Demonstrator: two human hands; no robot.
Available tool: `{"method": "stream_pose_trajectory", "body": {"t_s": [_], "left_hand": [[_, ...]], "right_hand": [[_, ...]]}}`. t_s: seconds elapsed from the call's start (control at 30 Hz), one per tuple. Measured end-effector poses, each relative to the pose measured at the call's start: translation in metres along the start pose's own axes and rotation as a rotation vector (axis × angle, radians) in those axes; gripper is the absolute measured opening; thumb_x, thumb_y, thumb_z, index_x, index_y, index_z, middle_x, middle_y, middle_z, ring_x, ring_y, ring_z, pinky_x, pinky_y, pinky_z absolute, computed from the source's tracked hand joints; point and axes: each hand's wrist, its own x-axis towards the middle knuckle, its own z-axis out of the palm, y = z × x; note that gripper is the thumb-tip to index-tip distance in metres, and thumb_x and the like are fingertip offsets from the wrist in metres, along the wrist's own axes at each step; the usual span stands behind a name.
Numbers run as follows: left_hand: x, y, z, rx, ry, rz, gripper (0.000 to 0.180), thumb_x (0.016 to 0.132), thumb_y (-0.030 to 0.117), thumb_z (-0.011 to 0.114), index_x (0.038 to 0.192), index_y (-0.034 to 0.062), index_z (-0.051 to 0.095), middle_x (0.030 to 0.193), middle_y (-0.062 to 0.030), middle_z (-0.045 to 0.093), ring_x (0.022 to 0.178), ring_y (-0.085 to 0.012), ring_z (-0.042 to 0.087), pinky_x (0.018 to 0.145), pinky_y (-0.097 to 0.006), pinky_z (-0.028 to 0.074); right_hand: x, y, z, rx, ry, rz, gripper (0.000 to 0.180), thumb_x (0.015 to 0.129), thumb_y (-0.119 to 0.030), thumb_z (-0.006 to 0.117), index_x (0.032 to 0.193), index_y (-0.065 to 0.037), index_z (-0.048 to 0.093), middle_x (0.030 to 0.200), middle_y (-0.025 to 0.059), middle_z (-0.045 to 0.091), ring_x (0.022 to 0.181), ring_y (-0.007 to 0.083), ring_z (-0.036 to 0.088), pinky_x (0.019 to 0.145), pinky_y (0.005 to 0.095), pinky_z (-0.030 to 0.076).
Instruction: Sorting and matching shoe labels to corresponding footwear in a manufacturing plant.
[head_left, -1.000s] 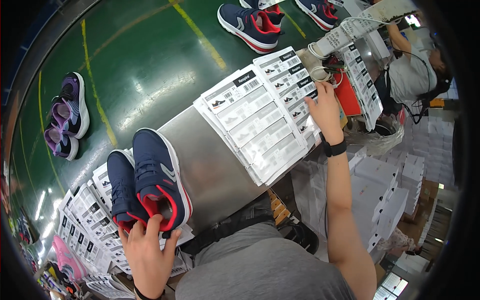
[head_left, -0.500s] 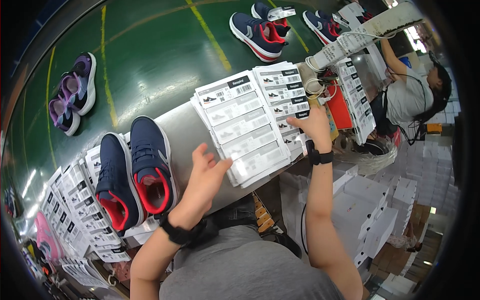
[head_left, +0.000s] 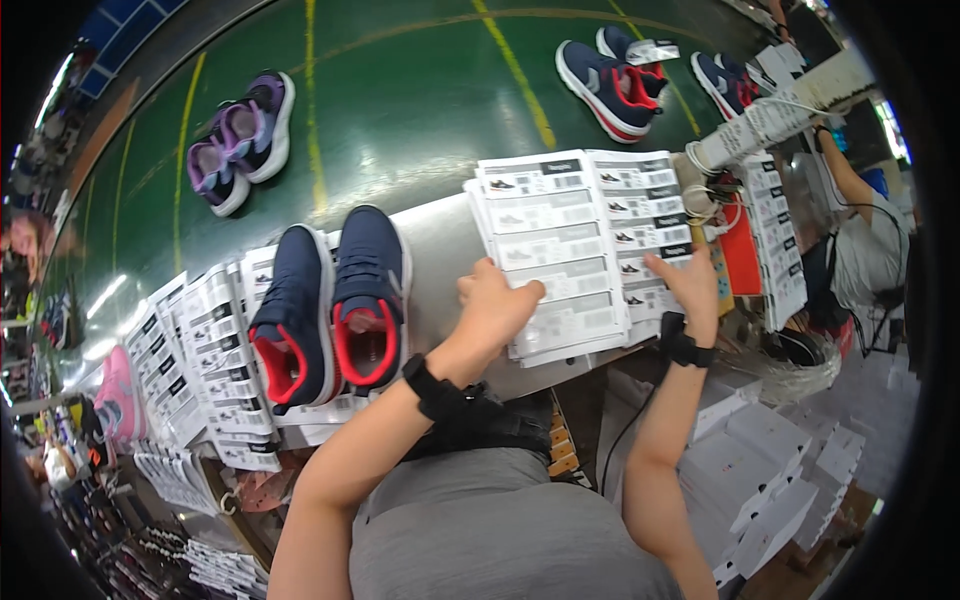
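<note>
Nearest, lower middle of frame: grey shirt (head_left: 490, 530), both forearms reaching up. Left hand (head_left: 497, 308) at centre, thumb and fingers parted, unclenched, by the near left edge of the left label stack (head_left: 560, 265); contact with paper unclear. Right hand (head_left: 693, 290), right of centre, at the outer edge of the right label stack (head_left: 635, 215), thumb spread from fingers; cannot tell whether it pinches sheets.

Change: a second ago the left hand was on the navy-and-red shoes (head_left: 365, 245); half a second ago it was off them, short of the stack. Now at the stack's side. Right hand has kept to the right stack. View has swung, so stacks and shoes sit further right in frame.

Both stacks on the metal bench (head_left: 440, 250), just right of centre, side by side. Long axes near upright in frame, lower ends drifting slightly right; label rows run across.

Shoes left of centre, standing side by side, toes to the top of frame, heels down, long axes near vertical. More label sheets (head_left: 215, 350) left of them; pink shoe (head_left: 122, 395) beyond, lower left.

Farther: green surface (head_left: 400, 100); purple-and-black pair (head_left: 265, 130) upper left; another navy pair (head_left: 605, 90) upper right. Co-worker (head_left: 865, 255) at right edge.
</note>
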Motion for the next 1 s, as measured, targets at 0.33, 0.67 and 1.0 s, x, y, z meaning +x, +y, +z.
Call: {"method": "stream_pose_trajectory", "body": {"t_s": [0.33,0.67,1.0], "left_hand": [[0.001,-0.004,-0.011,0.002,-0.036,-0.014,0.069,0.085,0.025,0.065,0.133,-0.0157,0.036,0.123,-0.0272,0.053,0.111,-0.0289,0.056,0.098,-0.038,0.044],[-0.01,0.027,-0.025,-0.434,-0.276,-0.18,0.065,0.096,0.057,0.035,0.134,0.0066,0.051,0.13,-0.0087,0.056,0.119,-0.0212,0.05,0.097,-0.049,0.037],[-0.006,0.011,-0.011,-0.265,-0.233,0.001,0.045,0.083,0.002,0.057,0.125,-0.0084,0.049,0.122,-0.0153,0.06,0.11,-0.022,0.058,0.095,-0.033,0.043]], "right_hand": [[-0.079,-0.071,-0.058,-0.247,0.429,-0.171,0.032,0.084,-0.009,0.067,0.112,0.0,0.054,0.087,0.0247,0.064,0.079,0.0402,0.063,0.07,0.0381,0.049],[-0.045,-0.043,0.032,0.37,-0.256,-0.161,0.032,0.085,-0.015,0.067,0.111,0.001,0.058,0.098,0.0135,0.067,0.092,0.022,0.062,0.083,0.0336,0.048],[-0.015,-0.057,0.037,0.655,-0.625,0.01,0.047,0.08,-0.013,0.077,0.118,0.005,0.057,0.108,0.0094,0.067,0.096,0.0135,0.062,0.085,0.0274,0.05]]}}
